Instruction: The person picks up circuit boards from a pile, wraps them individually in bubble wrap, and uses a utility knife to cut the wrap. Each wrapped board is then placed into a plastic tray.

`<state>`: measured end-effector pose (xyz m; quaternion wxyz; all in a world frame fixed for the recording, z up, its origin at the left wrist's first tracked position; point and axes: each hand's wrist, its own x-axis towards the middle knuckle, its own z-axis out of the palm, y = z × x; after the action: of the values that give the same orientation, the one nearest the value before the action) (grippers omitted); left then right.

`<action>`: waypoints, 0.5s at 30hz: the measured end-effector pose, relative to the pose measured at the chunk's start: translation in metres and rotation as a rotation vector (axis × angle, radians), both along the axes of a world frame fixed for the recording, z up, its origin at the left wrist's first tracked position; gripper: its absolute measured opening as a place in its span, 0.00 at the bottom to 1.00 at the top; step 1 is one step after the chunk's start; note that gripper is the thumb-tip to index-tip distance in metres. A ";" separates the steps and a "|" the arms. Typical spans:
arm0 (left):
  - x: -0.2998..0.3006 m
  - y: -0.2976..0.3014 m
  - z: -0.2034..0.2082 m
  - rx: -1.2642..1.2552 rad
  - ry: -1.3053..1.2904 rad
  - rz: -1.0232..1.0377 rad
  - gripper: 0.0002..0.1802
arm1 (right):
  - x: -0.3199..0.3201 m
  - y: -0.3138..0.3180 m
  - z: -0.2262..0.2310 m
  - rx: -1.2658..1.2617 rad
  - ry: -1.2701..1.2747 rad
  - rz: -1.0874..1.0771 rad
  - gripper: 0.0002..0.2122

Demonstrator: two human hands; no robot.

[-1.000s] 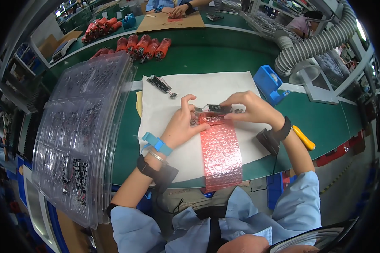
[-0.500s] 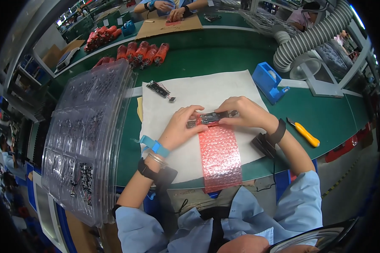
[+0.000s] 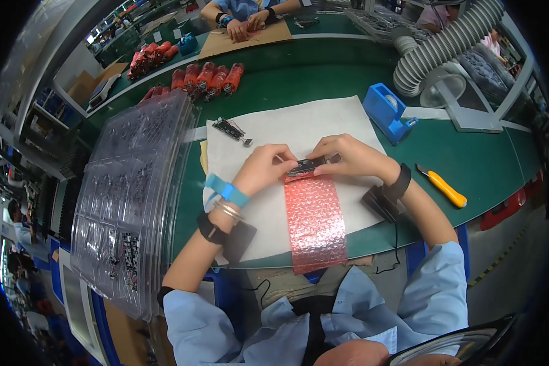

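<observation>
A black circuit board point(image 3: 307, 165) lies crosswise over the far end of a red bubble wrap strip point(image 3: 316, 222). The strip runs from it toward me and hangs past the table's near edge. Thumb and fingertips of my left hand point(image 3: 266, 167) pinch at the board's left end. At the right end, my right hand point(image 3: 349, 156) grips the board between thumb and fingers. Part of the board and the wrap's far edge are hidden by my fingers. Another board with wires point(image 3: 230, 129) rests farther off on the white mat point(image 3: 259, 222).
Stacked clear plastic trays point(image 3: 125, 195) stand at left. A blue tape dispenser point(image 3: 387, 113) and yellow-handled cutters point(image 3: 443, 186) are at right, near a grey hose point(image 3: 445, 52). Red-wrapped bundles point(image 3: 210, 79) lie at the back. Across the bench, a co-worker's hands point(image 3: 247, 27) work on cardboard.
My left hand's fingers have drawn together at the board's left end, where they were spread around it. The board now sits slightly farther away. Across the bench, the co-worker's hands have moved.
</observation>
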<state>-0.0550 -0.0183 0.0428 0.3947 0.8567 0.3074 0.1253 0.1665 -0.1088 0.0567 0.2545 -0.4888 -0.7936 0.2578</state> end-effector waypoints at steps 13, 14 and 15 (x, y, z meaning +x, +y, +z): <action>-0.003 0.014 0.010 -0.147 0.087 -0.236 0.17 | 0.017 0.020 -0.010 -0.287 -0.127 -0.005 0.20; -0.002 0.013 0.013 -0.055 0.164 -0.288 0.19 | 0.016 0.016 -0.012 -0.210 -0.098 0.011 0.19; -0.002 0.012 0.013 -0.056 0.163 -0.287 0.19 | 0.015 0.011 -0.015 -0.134 -0.069 0.028 0.18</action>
<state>-0.0570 -0.0065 0.0560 0.4059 0.8879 0.2161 -0.0111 0.1816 -0.0974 0.0421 0.1902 -0.5022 -0.7896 0.2968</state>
